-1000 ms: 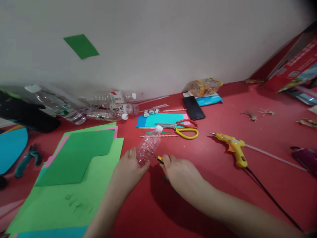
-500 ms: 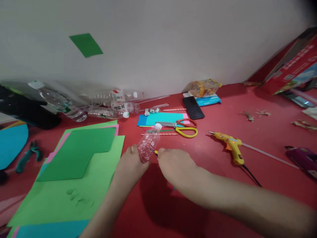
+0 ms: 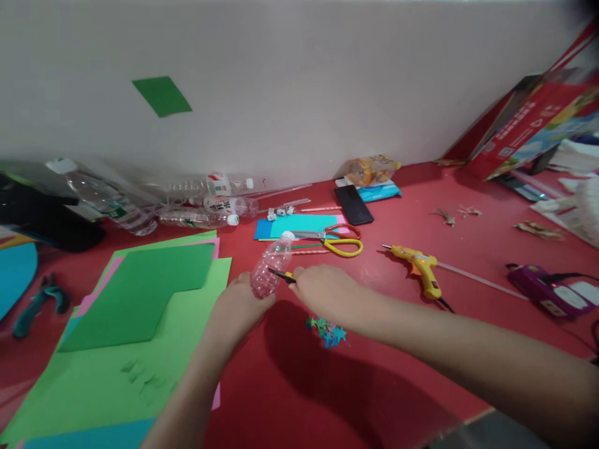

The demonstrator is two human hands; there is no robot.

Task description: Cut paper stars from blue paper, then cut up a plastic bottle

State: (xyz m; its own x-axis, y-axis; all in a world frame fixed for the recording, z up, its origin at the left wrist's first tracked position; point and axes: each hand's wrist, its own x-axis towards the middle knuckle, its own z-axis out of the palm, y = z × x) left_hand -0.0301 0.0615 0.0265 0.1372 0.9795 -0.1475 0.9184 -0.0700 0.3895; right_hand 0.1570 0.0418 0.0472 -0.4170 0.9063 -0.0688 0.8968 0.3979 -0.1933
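A clear plastic bottle (image 3: 272,265) with a white cap tilts up and to the right over the red table. Around its lower end my left hand (image 3: 243,305) is closed. My right hand (image 3: 327,293) is wrapped round a utility knife (image 3: 283,275) with a yellow and black handle, whose dark blade lies against or just in front of the bottle's side; whether it has pierced the plastic I cannot tell. Beyond the bottle rest scissors (image 3: 337,240) with one red and one yellow handle. Below my right wrist is a small pile of star-shaped pieces (image 3: 329,333).
Green foam sheets (image 3: 140,293) are stacked at left, near pliers (image 3: 42,305). Several plastic bottles (image 3: 196,217) lie along the wall. A phone (image 3: 354,204) is at the back. At right are a yellow hot glue gun (image 3: 418,265) and a purple power strip (image 3: 556,290).
The view has shifted, showing more of the right side and the star pieces. The knife's blade now shows more, across the bottle. Both hands keep their holds.
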